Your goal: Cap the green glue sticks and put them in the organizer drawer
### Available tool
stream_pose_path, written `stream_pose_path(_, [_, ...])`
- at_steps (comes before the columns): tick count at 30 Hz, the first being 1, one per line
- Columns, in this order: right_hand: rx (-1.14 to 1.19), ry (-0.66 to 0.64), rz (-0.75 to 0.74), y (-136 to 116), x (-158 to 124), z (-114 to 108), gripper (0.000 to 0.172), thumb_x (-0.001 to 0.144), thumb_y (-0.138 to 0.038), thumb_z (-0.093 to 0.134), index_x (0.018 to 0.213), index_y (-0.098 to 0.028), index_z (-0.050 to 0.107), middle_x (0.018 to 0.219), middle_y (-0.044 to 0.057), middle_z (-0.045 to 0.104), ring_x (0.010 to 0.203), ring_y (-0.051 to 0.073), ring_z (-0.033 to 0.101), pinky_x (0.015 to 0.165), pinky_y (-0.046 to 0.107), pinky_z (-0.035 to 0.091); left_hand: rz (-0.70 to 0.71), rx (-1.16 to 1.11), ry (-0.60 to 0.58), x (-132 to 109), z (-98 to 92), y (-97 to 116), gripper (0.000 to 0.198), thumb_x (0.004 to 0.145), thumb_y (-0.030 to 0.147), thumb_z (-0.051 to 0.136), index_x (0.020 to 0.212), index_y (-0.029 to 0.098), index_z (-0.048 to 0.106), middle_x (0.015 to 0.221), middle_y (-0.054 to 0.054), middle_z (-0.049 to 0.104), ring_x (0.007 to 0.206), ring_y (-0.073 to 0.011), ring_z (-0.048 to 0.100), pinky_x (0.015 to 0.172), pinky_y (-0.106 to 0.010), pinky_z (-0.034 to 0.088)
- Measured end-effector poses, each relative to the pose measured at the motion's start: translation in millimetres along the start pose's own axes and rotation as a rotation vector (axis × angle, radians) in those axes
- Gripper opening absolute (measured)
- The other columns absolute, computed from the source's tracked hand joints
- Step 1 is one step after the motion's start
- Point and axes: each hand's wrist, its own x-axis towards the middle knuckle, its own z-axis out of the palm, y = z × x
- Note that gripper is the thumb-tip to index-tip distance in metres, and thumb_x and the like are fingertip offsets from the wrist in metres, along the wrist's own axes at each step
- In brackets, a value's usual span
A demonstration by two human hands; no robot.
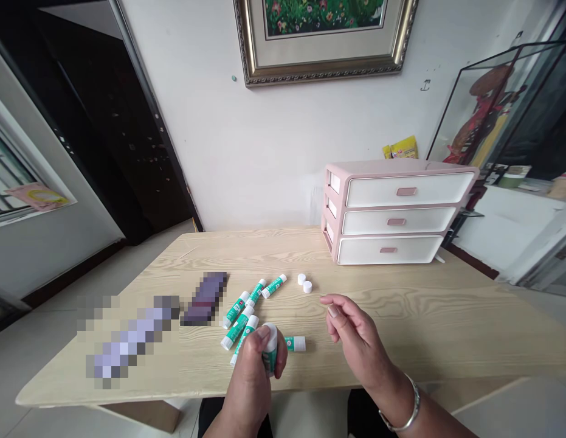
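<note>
My left hand (259,365) is closed around a green-and-white glue stick (270,350), which stands upright with its white end on top near my thumb. To the right, my right hand (358,337) hovers over the table, fingers loosely bent and partly apart, with nothing visible in them. Several more glue sticks (238,327) lie in a loose group beyond and left of my left hand. Another glue stick (295,344) lies just right of that hand, partly hidden by it. Two small white caps (307,286) sit farther back, beyond my right hand.
All this is on a light wooden table (401,304). A pink and white drawer unit (396,213) stands at the back right. Two blurred purple items, one darker (204,301) and one lighter (132,337), lie on the left side. The wall is behind the table.
</note>
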Motion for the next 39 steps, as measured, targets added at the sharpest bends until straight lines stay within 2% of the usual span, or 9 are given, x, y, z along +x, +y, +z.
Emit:
stream_pose_path(6, [-0.272, -0.014, 0.026, 22, 22, -2, 0.032, 0.100, -0.047, 0.050, 0.111, -0.021, 0.066, 0.071, -0.002, 0.058, 0.063, 0.016, 0.052, 0.061, 0.029, 0.043, 0.040, 1.034, -0.075, 43, -10.4, -5, 0.051, 0.099, 0.063, 0.036, 0.075, 0.024, 0.058, 0.069, -0.003, 0.065, 0.065, -0.0216, 0.060, 0.059, -0.031, 0.038])
stream_pose_path(9, [-0.545, -0.019, 0.042, 30, 39, -2, 0.029, 0.099, -0.038, 0.046, 0.112, -0.021, 0.066, 0.086, 0.003, 0.070, 0.075, 0.019, 0.063, 0.069, 0.030, 0.046, 0.053, 1.333, -0.085, 63, -8.0, -13, 0.040, 0.100, 0.052, 0.043, 0.093, 0.020, 0.065, 0.094, -0.011, 0.075, 0.085, -0.0273, 0.071, 0.068, -0.034, 0.044])
stream_pose_path(13, [-0.806, -0.054, 0.091, 42, 63, -1, 0.032, 0.101, -0.034, 0.044, 0.119, -0.018, 0.065, 0.101, 0.009, 0.075, 0.089, 0.022, 0.068, 0.076, 0.030, 0.047, 0.052, 1.431, -0.095, 74, -4.2, -19, 0.031, 0.098, 0.043, 0.051, 0.099, 0.018, 0.070, 0.107, -0.015, 0.076, 0.096, -0.0305, 0.072, 0.075, -0.036, 0.049])
stream_pose_path(19, [-0.930, -0.121, 0.125, 53, 84, 5, 0.034, 0.100, -0.033, 0.051, 0.126, -0.014, 0.062, 0.106, 0.014, 0.075, 0.095, 0.025, 0.068, 0.077, 0.031, 0.043, 0.075, 1.529, -0.135, 73, -4.6, -16, 0.031, 0.095, 0.045, 0.056, 0.089, 0.020, 0.073, 0.103, -0.013, 0.076, 0.093, -0.0301, 0.072, 0.075, -0.036, 0.050])
stream_pose_path(22, [-0.978, -0.156, 0.118, 56, 91, 10, 0.029, 0.100, -0.032, 0.054, 0.121, -0.015, 0.063, 0.110, 0.016, 0.073, 0.098, 0.026, 0.068, 0.077, 0.031, 0.041, 0.101, 1.551, -0.121, 75, -5.2, -13, 0.038, 0.097, 0.051, 0.051, 0.092, 0.020, 0.073, 0.101, -0.012, 0.075, 0.095, -0.0293, 0.071, 0.080, -0.037, 0.050])
stream_pose_path(25, [-1.001, -0.179, 0.111, 63, 97, 13, 0.021, 0.099, -0.032, 0.056, 0.108, -0.016, 0.065, 0.105, 0.015, 0.073, 0.096, 0.026, 0.068, 0.076, 0.031, 0.040, 0.141, 1.577, -0.073, 87, -4.5, -11, 0.041, 0.099, 0.051, 0.047, 0.108, 0.019, 0.071, 0.114, -0.015, 0.072, 0.109, -0.0314, 0.066, 0.091, -0.040, 0.047])
stream_pose_path(28, [-0.991, -0.173, 0.105, 72, 99, 14, 0.017, 0.098, -0.030, 0.056, 0.100, -0.016, 0.065, 0.101, 0.015, 0.073, 0.094, 0.025, 0.068, 0.076, 0.031, 0.039, 0.171, 1.603, -0.059, 107, -2.0, -12, 0.033, 0.100, 0.041, 0.048, 0.116, 0.019, 0.068, 0.118, -0.015, 0.069, 0.117, -0.0313, 0.060, 0.096, -0.040, 0.045])
stream_pose_path(34, [-0.836, -0.095, 0.070, 72, 91, 6, 0.010, 0.092, -0.023, 0.057, 0.092, -0.017, 0.064, 0.096, 0.012, 0.071, 0.091, 0.023, 0.064, 0.078, 0.030, 0.040, 0.191, 1.641, -0.073, 133, 2.4, -20, 0.025, 0.095, 0.031, 0.055, 0.109, 0.018, 0.071, 0.118, -0.015, 0.067, 0.119, -0.0313, 0.057, 0.096, -0.041, 0.046])
stream_pose_path(39, [-0.578, -0.026, 0.122, 66, 83, 3, 0.013, 0.088, -0.029, 0.054, 0.091, -0.020, 0.063, 0.072, -0.001, 0.063, 0.066, 0.016, 0.057, 0.062, 0.026, 0.040, 0.144, 1.648, -0.075, 139, 4.4, -27, 0.022, 0.096, 0.027, 0.056, 0.107, 0.016, 0.071, 0.119, -0.016, 0.068, 0.119, -0.0309, 0.057, 0.097, -0.043, 0.046])
